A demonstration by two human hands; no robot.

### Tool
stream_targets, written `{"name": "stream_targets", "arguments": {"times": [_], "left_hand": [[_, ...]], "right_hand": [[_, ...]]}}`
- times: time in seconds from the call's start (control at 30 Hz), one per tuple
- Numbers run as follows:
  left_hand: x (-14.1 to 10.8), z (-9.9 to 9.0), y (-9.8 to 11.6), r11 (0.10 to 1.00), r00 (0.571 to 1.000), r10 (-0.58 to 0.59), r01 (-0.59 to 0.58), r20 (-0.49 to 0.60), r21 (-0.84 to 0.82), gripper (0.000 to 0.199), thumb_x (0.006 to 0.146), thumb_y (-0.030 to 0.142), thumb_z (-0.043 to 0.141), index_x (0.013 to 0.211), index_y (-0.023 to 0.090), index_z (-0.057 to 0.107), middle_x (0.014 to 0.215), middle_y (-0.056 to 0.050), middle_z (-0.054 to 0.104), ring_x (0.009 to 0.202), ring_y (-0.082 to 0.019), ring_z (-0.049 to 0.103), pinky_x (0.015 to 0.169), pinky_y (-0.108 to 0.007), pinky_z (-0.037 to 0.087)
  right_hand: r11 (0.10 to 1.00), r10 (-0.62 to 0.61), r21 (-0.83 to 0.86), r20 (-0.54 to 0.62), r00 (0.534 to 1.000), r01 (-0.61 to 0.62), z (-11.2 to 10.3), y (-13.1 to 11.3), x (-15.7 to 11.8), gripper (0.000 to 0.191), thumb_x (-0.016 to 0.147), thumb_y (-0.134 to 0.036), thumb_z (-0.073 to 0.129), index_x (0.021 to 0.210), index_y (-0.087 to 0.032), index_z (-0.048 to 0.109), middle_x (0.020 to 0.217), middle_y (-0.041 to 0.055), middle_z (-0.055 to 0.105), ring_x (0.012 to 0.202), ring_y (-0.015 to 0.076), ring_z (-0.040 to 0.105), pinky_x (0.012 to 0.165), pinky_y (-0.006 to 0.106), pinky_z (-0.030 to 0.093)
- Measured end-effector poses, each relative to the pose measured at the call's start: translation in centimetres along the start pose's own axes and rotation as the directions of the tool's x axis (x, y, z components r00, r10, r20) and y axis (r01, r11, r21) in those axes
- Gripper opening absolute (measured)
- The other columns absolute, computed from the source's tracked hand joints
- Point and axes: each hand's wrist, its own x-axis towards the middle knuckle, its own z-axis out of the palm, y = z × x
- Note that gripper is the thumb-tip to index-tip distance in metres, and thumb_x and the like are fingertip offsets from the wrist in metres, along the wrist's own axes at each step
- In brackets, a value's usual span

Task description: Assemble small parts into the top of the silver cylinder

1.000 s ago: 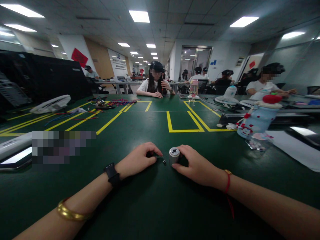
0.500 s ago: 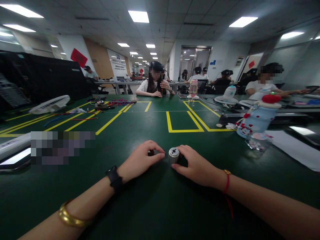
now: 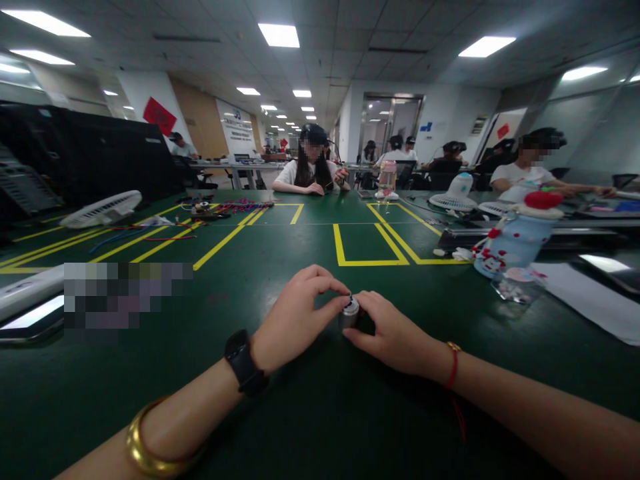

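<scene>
there is one metal cylinder, upright at the near middle: the right hand has its grip around it, the left hand with its grip pinches one small dark piece at its top. one blue bottle is at right. the desk is green with yellow lines; in the room, several ceiling lights shine.

- Gridded ceiling with bright rectangular lights receding far back
- White wall, far right, beside a metal-framed glass door
- Pale pillar, far left, bearing a red sheet (hung at a tilt)
- Dark green tabletop, near, marked with yellow lines
</scene>
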Motion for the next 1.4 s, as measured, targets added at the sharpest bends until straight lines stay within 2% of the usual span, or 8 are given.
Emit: {"name": "stream_targets", "arguments": {"times": [0.63,1.03,1.23,1.4], "left_hand": [[0.0,-0.1,-0.1,1.000,1.000,0.027,-0.027,0.013,0.010,0.014,0.085,0.020,0.057,0.093,0.023,0.068,0.096,-0.004,0.059,0.092,-0.019,0.056,0.082,-0.034,0.046],[-0.2,-0.2,-0.1,0.999,0.998,0.032,-0.032,0.058,-0.004,0.019,0.087,0.019,0.052,0.094,0.022,0.069,0.095,-0.004,0.060,0.091,-0.019,0.057,0.081,-0.032,0.046],[-0.2,-0.6,-1.0,0.998,0.998,-0.057,0.058,0.039,-0.005,0.021,0.087,0.021,0.049,0.096,0.022,0.068,0.098,-0.004,0.062,0.088,-0.018,0.058,0.076,-0.030,0.045],[-0.4,-0.8,-3.5,0.967,0.967,-0.234,0.242,0.106,-0.076,0.023,0.086,0.033,0.051,0.096,0.020,0.068,0.091,-0.003,0.068,0.079,-0.019,0.060,0.068,-0.029,0.045]], "right_hand": [[1.000,0.002,-0.004,-0.006,1.000,-0.002,0.1,0.1,0.1,0.021,0.079,-0.023,0.063,0.097,-0.019,0.054,0.092,0.0047,0.058,0.083,0.0205,0.050,0.075,0.035,0.040],[1.000,0.000,0.002,0.000,1.000,0.000,0.1,0.0,0.1,0.022,0.080,-0.023,0.063,0.099,-0.019,0.054,0.094,0.0049,0.058,0.084,0.0206,0.050,0.076,0.036,0.040],[1.000,0.016,-0.005,-0.001,1.000,-0.016,0.1,0.1,0.1,0.024,0.079,-0.024,0.065,0.099,-0.019,0.055,0.097,0.0062,0.059,0.087,0.0215,0.051,0.078,0.037,0.040],[1.000,0.028,-0.001,0.005,1.000,-0.028,0.0,0.0,0.1,0.024,0.079,-0.025,0.065,0.099,-0.019,0.055,0.096,0.0058,0.059,0.086,0.0214,0.051,0.078,0.036,0.041]]}}
